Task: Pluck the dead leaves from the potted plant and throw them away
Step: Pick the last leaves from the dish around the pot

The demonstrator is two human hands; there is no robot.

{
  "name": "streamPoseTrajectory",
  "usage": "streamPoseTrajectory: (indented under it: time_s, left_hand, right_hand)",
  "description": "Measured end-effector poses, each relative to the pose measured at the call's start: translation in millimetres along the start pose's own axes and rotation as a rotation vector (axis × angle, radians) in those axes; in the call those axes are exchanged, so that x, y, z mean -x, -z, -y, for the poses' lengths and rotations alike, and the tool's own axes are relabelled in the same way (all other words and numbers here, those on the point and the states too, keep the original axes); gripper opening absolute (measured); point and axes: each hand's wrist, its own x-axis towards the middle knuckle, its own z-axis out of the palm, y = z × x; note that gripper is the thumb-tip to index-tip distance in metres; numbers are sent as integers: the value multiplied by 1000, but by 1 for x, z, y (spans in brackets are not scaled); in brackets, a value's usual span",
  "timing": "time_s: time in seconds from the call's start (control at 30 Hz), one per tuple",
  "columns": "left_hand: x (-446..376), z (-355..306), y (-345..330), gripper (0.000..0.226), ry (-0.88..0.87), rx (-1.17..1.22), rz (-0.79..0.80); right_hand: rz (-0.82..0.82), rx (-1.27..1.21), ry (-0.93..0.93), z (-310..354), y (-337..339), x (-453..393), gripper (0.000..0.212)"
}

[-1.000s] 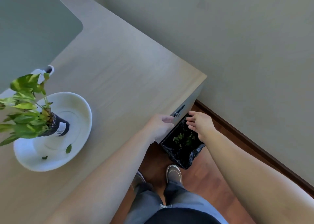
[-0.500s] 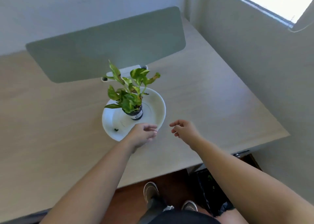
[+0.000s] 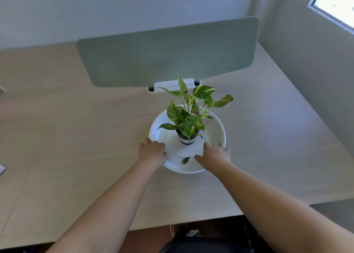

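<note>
Where the pale wood tabletop (image 3: 76,137) fills most of the view, a grey-green divider panel (image 3: 168,53) stands upright along its far side, held at the bottom by a white clamp (image 3: 173,85). Light walls rise behind and to the right, and the corner of a window (image 3: 337,5) shows at the upper right. Just in front of the clamp, a wide white dish (image 3: 216,126) sits on the tabletop. At its middle stands the potted plant (image 3: 188,114), upright in a small dark pot (image 3: 188,139) with a white label. Most of its foliage is green and variegated, but a browned leaf (image 3: 223,100) sticks out to the right and another brown-edged one points up near the clamp. Both bare forearms reach in from the near edge. The left hand (image 3: 152,152) is curled over the dish's left rim, fingers bent onto it, so it appears to grip the rim. The right hand (image 3: 215,155) lies on the near right part of the dish, fingers spread and mostly flat, thumb stretched inward; whether it actually clasps the rim cannot be told. Between the two hands, one small loose green leaf (image 3: 185,160) lies in the dish near its front edge.
</note>
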Motion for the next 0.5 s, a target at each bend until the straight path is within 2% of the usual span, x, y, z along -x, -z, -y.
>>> streamPoseTrajectory:
  time_s: [0.13, 0.27, 0.4, 0.5]
  left_hand:
    - [-16, -2, 1, 7, -33, -141, 16]
    - [-30, -5, -2, 6, -65, -101, 21]
    - [-34, -4, -5, 21, -65, -88, 2]
    - [-35, -1, -5, 21, -64, -89, 5]
  right_hand:
    - [49, 91, -57, 25, -11, -4, 73]
    - [81, 165, -111, 40, -19, -10, 78]
    - [103, 170, -117, 45, -23, -16, 61]
    - [123, 67, -95, 41, -23, -22, 32]
